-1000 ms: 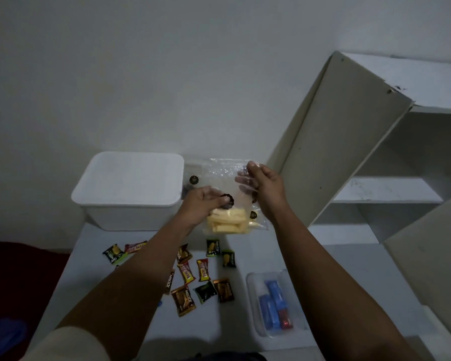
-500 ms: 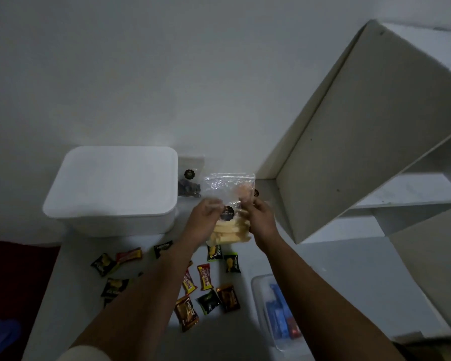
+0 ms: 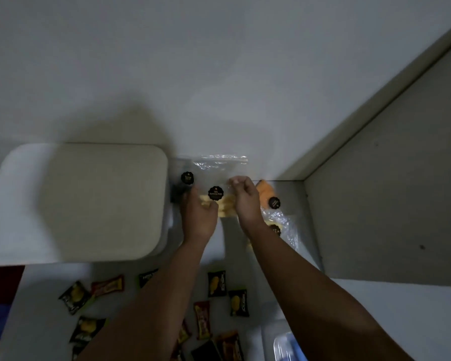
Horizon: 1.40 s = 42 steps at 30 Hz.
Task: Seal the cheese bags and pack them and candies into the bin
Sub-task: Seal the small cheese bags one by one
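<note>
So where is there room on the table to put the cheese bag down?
There is bare tabletop between the two forearms, bordered by the white bin and the candies. Another bare strip lies right of the right arm, below the shelf panel. It is crowded among the candies and by the other bags.

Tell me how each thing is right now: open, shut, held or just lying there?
Bin: lid on, shut.
Cheese bag: upright, gripped by both hands.
Left hand: fingers curled on bag.
Right hand: pinching bag.
Candies: scattered loose on the table.
</note>
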{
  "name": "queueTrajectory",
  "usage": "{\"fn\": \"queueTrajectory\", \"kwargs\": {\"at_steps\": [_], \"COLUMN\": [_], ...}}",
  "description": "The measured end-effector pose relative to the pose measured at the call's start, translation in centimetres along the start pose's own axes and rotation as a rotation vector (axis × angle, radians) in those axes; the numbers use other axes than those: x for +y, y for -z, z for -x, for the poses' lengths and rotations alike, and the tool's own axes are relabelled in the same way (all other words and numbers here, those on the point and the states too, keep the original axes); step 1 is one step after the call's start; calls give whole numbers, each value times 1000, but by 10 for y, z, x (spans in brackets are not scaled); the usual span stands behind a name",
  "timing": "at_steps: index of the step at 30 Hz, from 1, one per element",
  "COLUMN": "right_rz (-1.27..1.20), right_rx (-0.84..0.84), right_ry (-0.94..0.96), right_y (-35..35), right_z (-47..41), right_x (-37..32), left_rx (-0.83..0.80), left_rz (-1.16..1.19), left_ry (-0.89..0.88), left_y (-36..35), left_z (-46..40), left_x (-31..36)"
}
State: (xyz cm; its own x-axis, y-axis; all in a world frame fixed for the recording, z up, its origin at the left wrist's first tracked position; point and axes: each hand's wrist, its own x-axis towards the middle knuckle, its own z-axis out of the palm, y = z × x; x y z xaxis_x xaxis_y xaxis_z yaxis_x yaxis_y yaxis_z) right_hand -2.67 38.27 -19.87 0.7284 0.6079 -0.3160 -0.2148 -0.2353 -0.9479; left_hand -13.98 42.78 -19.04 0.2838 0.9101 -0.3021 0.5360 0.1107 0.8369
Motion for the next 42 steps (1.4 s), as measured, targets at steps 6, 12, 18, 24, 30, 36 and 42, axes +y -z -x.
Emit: {"fn": "queueTrajectory", "kwargs": {"at_steps": [6, 12, 18, 24, 30, 36, 42], "right_rz": [143, 170, 278, 581, 666, 622, 526], "right_rx": [-5, 1, 208, 296, 267, 222, 263], "right_ry": [-42, -6, 67, -235, -447, -582, -428], "right_y": [-11, 17, 87, 153, 172, 181, 183], "right_z": [-26, -20, -9, -18, -21, -28, -29], "right_x": [8, 14, 9, 11, 30, 43, 41], "left_rx": [133, 273, 233, 235, 14, -472, -521], "left_rz": [156, 181, 152, 110, -151, -440, -508], "left_ry": [45, 40, 111, 113, -496, -225, -279], "left_y": [-6, -6, -20, -32, -81, -131, -137], "left_z": [-31, -11, 14, 23, 56, 28, 34], "left_x": [-4, 0, 1, 20, 32, 13, 5]}}
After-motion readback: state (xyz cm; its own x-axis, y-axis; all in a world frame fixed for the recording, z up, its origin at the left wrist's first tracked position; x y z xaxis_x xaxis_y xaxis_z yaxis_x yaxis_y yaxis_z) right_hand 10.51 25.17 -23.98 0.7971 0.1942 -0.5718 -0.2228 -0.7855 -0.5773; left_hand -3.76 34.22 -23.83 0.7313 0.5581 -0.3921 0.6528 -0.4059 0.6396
